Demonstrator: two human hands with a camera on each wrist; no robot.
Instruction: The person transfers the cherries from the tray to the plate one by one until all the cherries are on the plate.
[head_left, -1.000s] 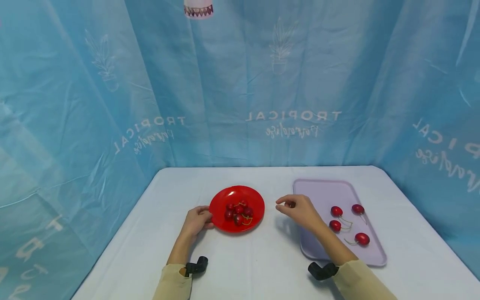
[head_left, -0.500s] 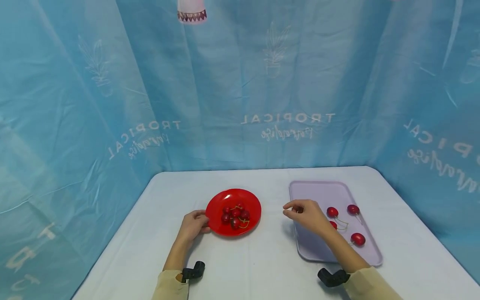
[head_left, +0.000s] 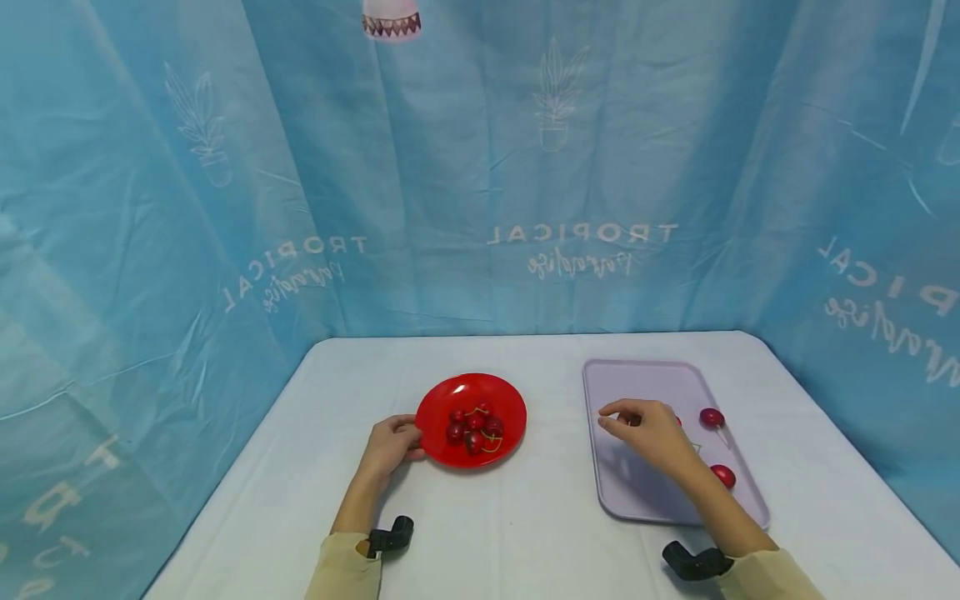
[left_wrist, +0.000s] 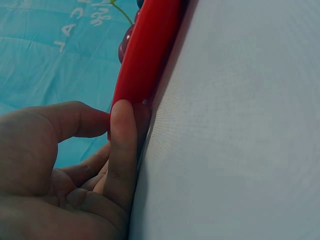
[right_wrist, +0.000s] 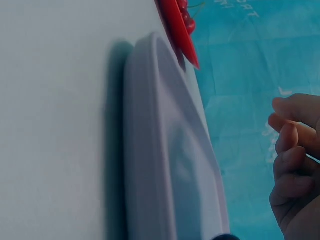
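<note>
My left hand (head_left: pixel 390 446) grips the left rim of a red plate (head_left: pixel 442 396), with thumb and fingers on either side of the rim in the left wrist view. Several dark red cherries (head_left: pixel 476 440), some with green stems, lie together on the plate. My right hand (head_left: pixel 648 433) hovers over a pale purple tray (head_left: pixel 637 375); its fingers are loosely bent and nothing shows between them. A cherry (head_left: pixel 712 418) lies near the tray's right edge and another cherry (head_left: pixel 723 476) lies nearer the front. The right hand and forearm cover other cherries there, one barely showing.
A white cloth covers the table (head_left: pixel 517 517). Blue printed curtains (head_left: pixel 480 167) hang behind it and on both sides. Between plate and tray lies a strip of bare cloth. Black wrist straps (head_left: pixel 693 562) sit on both arms.
My right hand has moved right, from beside the plate to above the tray, now covering some cherries. The left hand stays at the plate's rim. The head view has shifted slightly.
</note>
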